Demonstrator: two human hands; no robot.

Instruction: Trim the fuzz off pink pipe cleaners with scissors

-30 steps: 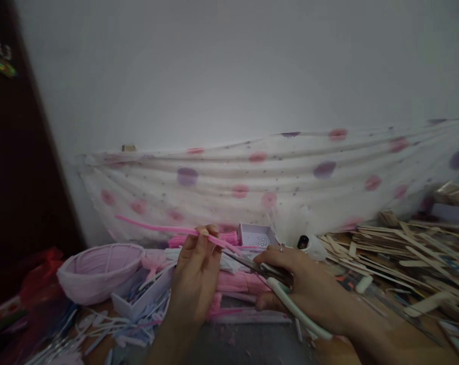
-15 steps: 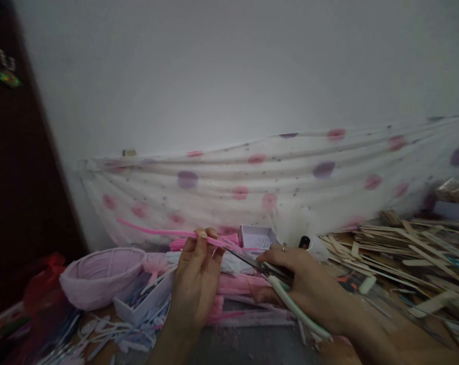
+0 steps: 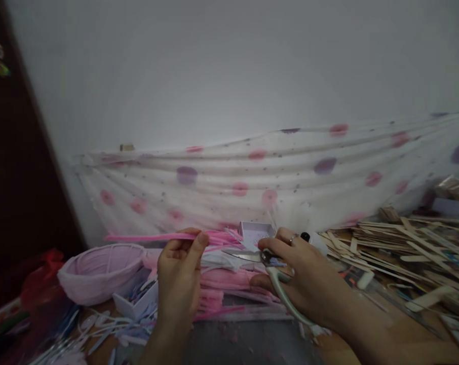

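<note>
Head view. The left hand (image 3: 180, 279) is closed in a pinch, thumb against the fingers, with the pink strip (image 3: 146, 237) between them. The strip's free length runs to the left, nearly level, above the basket (image 3: 87, 284). Its right end is hard to tell from the pink bundle (image 3: 225, 237) behind it.

The right hand (image 3: 305, 284) is curled around the handles of the scissors (image 3: 268, 262), fingers partly spread. The blades point left toward the left hand, apart from its fingertips; how far they are parted cannot be told. The bead box (image 3: 242, 235) stands just beyond the scissors, the sticks (image 3: 389, 248) lie to the right, and a grey mat (image 3: 248, 344) lies in front.

Good practice, as judged from this position: pinch the strip close to the point being worked, without crushing its pile. Hold the blade tips clear of the left thumb. Present the strip square to the blades, and check that no strand of the bundle lies between them.
</note>
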